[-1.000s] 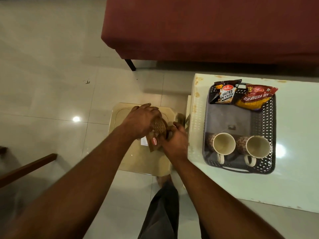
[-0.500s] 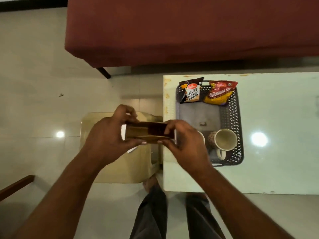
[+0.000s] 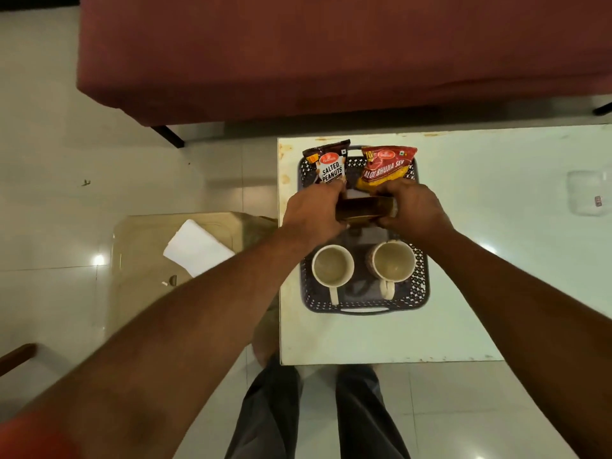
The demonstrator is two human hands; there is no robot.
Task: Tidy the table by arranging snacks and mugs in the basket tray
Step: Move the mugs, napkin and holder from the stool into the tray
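A dark basket tray (image 3: pixel 421 286) sits on the white table (image 3: pixel 496 260). At its far end lie a salted peanuts packet (image 3: pixel 331 165) and a red aloo bhujia sev packet (image 3: pixel 385 165). Two cream mugs (image 3: pixel 332 266) (image 3: pixel 391 261) stand at its near end. Over the tray's middle, my left hand (image 3: pixel 313 215) and my right hand (image 3: pixel 415 210) grip the two ends of a brown snack pack (image 3: pixel 364 212), held level.
A beige plastic stool (image 3: pixel 142 260) with a white paper (image 3: pixel 197 248) on it stands left of the table. A maroon sofa (image 3: pixel 331 51) lies beyond. A clear plastic item (image 3: pixel 587 197) rests at the table's right. My legs are below the table edge.
Both hands lifted the brown pack off the stool and carried it right, over the tray's middle. The view shifted right with them.
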